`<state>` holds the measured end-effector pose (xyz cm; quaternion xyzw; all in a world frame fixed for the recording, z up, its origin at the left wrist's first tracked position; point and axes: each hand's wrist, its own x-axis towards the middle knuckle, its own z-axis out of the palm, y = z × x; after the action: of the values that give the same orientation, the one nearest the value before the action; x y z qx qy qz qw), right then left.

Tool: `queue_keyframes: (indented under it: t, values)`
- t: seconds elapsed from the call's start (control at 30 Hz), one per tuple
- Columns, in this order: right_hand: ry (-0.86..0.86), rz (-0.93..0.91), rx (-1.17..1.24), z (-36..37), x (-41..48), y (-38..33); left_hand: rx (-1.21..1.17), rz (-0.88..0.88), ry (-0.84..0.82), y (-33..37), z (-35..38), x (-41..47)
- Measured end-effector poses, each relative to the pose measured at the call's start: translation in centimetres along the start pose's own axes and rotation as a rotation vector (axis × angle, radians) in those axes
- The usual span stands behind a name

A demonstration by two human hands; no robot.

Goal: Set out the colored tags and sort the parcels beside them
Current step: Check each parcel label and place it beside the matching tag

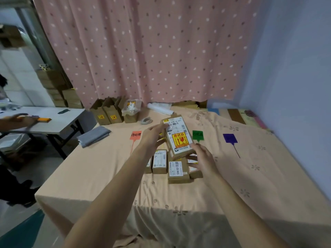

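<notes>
Both hands hold a brown parcel [178, 136] with a yellow and red sticker, tilted above the table. My left hand [153, 136] grips its far left edge; my right hand [203, 158] supports its near right corner. Below it lie several small brown parcels [176, 169] with white labels, bunched together on the peach cloth. Three tags lie in a row behind them: a red tag [135, 135] at the left, a green tag [198, 135] just right of the held parcel, and a purple tag [230, 138] further right. A bit of yellow shows behind my left hand.
Open cardboard boxes [107, 113], a bag-lined box [130, 110], a tape roll [146, 120], a white roll [159, 108] and a folded grey cloth [94, 136] sit at the table's back left. Another person's hand [21, 119] reaches over a grey side table [53, 122] at the left.
</notes>
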<state>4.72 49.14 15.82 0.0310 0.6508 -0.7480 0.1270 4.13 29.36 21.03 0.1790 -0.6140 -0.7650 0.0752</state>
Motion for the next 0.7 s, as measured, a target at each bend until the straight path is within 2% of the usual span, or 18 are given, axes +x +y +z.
queue_keyframes:
  t: [0.13,0.3,0.43,0.5,0.6,0.7]
  values:
    - [-0.144,-0.057,0.008,0.3,-0.5,-0.7,-0.054,0.001,-0.161,0.5,0.8,-1.2]
    - [-0.057,-0.146,-0.006,0.5,-0.4,-1.1,0.098,-0.058,-0.271,-1.6,1.4,-2.7]
    - [-0.050,-0.144,-0.035,0.0,-0.4,-1.1,0.009,-0.061,-0.243,-3.8,1.7,-3.7]
    - [-0.090,-0.085,0.117,0.0,-0.5,-1.5,0.023,0.011,-0.179,-4.0,2.1,-4.4]
    - [-0.166,0.129,0.475,-0.2,-0.5,-2.1,0.128,0.154,-0.139,-3.9,3.5,-5.8]
    - [-0.202,0.205,0.629,-0.1,-0.1,-1.9,0.193,0.283,-0.098,-3.9,4.4,-6.8]
